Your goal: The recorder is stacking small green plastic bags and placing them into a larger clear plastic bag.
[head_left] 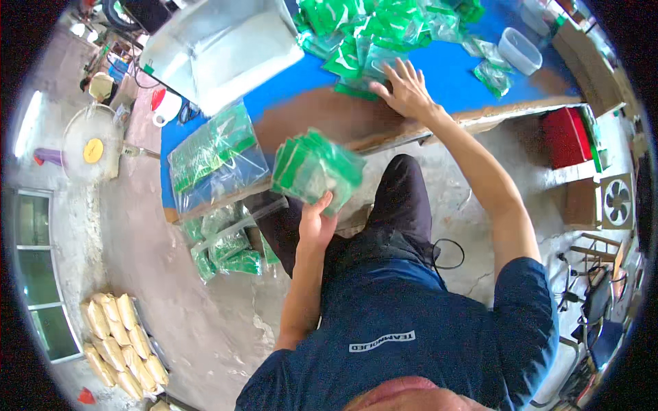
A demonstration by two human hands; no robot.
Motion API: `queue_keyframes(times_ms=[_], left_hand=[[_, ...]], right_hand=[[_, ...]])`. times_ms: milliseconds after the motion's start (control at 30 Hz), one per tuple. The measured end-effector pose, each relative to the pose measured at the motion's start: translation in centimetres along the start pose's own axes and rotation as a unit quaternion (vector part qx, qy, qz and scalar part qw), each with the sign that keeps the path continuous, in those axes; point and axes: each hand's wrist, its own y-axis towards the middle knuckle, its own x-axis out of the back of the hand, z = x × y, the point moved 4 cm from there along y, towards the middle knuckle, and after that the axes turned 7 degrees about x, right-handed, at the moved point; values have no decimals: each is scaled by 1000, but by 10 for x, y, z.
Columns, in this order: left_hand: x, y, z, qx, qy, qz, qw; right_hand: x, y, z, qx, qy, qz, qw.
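Observation:
My left hand (319, 222) grips a fanned stack of green and clear plastic packets (319, 164) above my lap, thumb on top. My right hand (409, 92) reaches to the table with its fingers spread, over the near edge of a heap of similar green packets (384, 24). The fingertips are at a packet there; whether they press on it I cannot tell. Left of the held stack, a large clear bag (216, 154) with rows of green packets inside lies at the table's edge, its open end hanging over.
A shiny metal tray (219, 51) stands at the table's back left. An oval clear plastic tub (521, 51) sits at the right beside a few loose packets (492, 79). More bagged green packets (229, 250) are below the table edge. Brown sacks (123, 342) are stacked on the floor.

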Motion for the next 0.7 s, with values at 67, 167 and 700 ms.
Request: queue_keyframes(times_ms=[67, 167, 700], left_hand=[[3, 2, -6, -19, -30, 44, 998], [-26, 1, -7, 0, -9, 5, 1000], [-3, -19, -4, -24, 44, 14, 999]], right_hand=[[-10, -22, 5, 62, -5, 60, 996], [14, -70, 43, 266, 125, 117, 949], [-43, 21, 54, 203, -22, -72, 976]])
